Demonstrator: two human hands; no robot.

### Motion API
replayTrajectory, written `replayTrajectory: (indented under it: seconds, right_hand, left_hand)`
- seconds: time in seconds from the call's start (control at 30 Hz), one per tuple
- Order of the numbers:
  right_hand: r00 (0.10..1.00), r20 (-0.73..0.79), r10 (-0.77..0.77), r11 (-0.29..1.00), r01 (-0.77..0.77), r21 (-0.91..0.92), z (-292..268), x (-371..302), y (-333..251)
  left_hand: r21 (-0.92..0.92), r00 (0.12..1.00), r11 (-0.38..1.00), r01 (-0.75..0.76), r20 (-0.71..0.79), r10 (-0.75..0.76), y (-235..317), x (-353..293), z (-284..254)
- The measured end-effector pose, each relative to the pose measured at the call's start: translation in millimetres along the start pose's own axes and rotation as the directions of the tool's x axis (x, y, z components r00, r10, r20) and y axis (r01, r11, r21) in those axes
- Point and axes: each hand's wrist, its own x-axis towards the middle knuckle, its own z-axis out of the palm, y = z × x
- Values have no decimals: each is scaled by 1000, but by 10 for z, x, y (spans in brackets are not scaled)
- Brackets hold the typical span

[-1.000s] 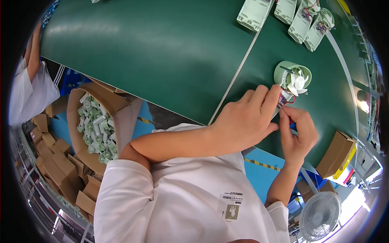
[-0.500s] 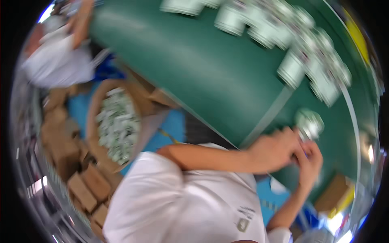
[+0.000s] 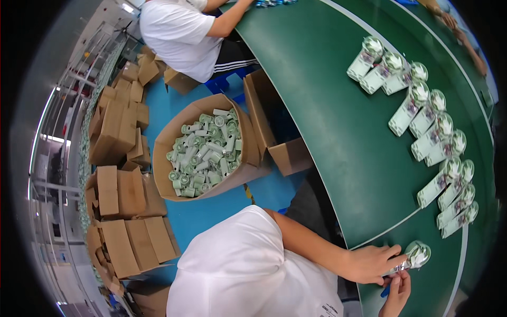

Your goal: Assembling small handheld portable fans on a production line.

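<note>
On the green bench (image 3: 311, 84), at its near right, lies a pale green unit with a clear round head (image 3: 420, 254) and white blade-like pieces inside. My left hand (image 3: 369, 264) reaches over from the left, its fingers closed on the unit's narrower silvery end. Just below it, my right hand (image 3: 399, 293) pinches with thumb and fingers right at that same end. A small blue piece (image 3: 386, 291) shows at my right fingers; its kind is too small to make out. My left hand partly covers the unit's body.
Several similar units (image 3: 406, 111) stand in a slanting row along the bench's far right. An open cardboard box (image 3: 177, 121) full of pale green parts is left of the bench, beside another carton (image 3: 293, 156) and stacked cartons (image 3: 113, 132). A co-worker (image 3: 179, 34) sits at the far left.
The view has swung and steadied, so the bench, row and boxes lie differently in it. Both hands stay together at the unit's narrower end.
</note>
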Motion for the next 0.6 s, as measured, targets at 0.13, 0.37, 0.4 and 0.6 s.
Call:
replayTrajectory:
  seconds: [0.13, 0.37, 0.4, 0.6]
  right_hand:
    - [998, -68, -4, 999, 8, 53, 85, -105, 97]
    - [959, -273, -71, 991, 37, -129, 518, -124, -99]
    - [949, -316, -16, 999, 1, -48, 530, -151, -116]
    - [930, -347, 120, 926, 21, 377, 453, -339, -97]
  left_hand:
    - [156, 991, 979, -131, 10, 132, -31, -96, -181]
    - [166, 989, 977, -135, -37, 143, -103, -196, -380]
    - [141, 988, 979, -145, -36, 151, -120, -197, -379]
    - [63, 987, 985, -161, 2, 161, -95, -208, -326]
